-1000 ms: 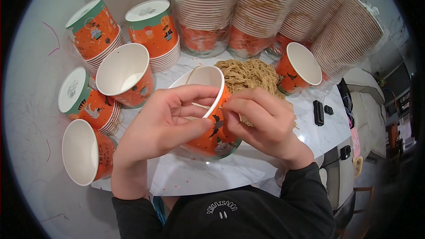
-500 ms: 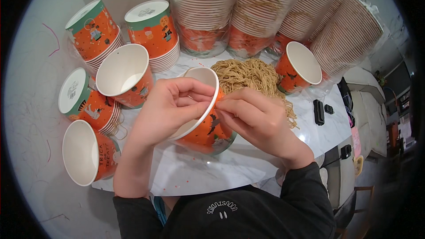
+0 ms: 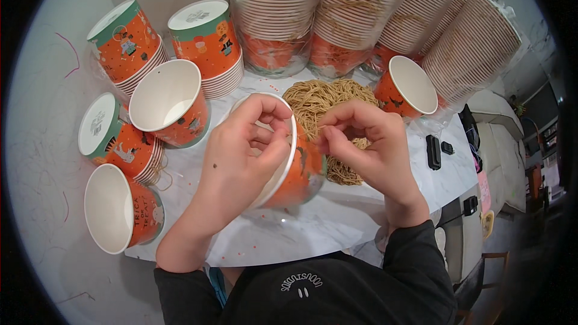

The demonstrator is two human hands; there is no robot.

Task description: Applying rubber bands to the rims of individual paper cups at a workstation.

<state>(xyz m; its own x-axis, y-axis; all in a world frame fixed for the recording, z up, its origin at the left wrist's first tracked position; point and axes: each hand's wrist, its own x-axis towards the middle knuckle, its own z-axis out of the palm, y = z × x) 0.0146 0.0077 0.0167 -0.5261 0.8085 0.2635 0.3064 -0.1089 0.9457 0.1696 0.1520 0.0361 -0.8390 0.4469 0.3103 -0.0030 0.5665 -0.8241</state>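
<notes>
The left hand (image 3: 241,156) is curling around the rim of an orange paper cup (image 3: 295,171), fingers hooked over the white edge and thumb pressing from inside, so the cup is tilting with its mouth turned left, just above the white marbled surface (image 3: 337,222). The right hand (image 3: 367,144) is closing thumb and forefinger in a pinch on a thin tan string (image 3: 322,127) right at the cup's right wall; its other fingers are folding loosely. Just beyond the hands, a tangled pile of tan string (image 3: 319,93) is lying on the surface, partly hidden by the right hand.

To the left, an open orange cup (image 3: 171,105) is standing with its white inside showing, and another open cup (image 3: 117,210) is lying nearer, at the surface's left edge. Two upturned stacks with green-banded bases (image 3: 129,39) (image 3: 205,39) are sitting at the far left, and a third stack (image 3: 114,135) is lying between them and the near cup. At the far side, tall bagged stacks of cups (image 3: 337,12) are leaning together. A single open cup (image 3: 406,87) is sitting to the right of the string pile.
</notes>
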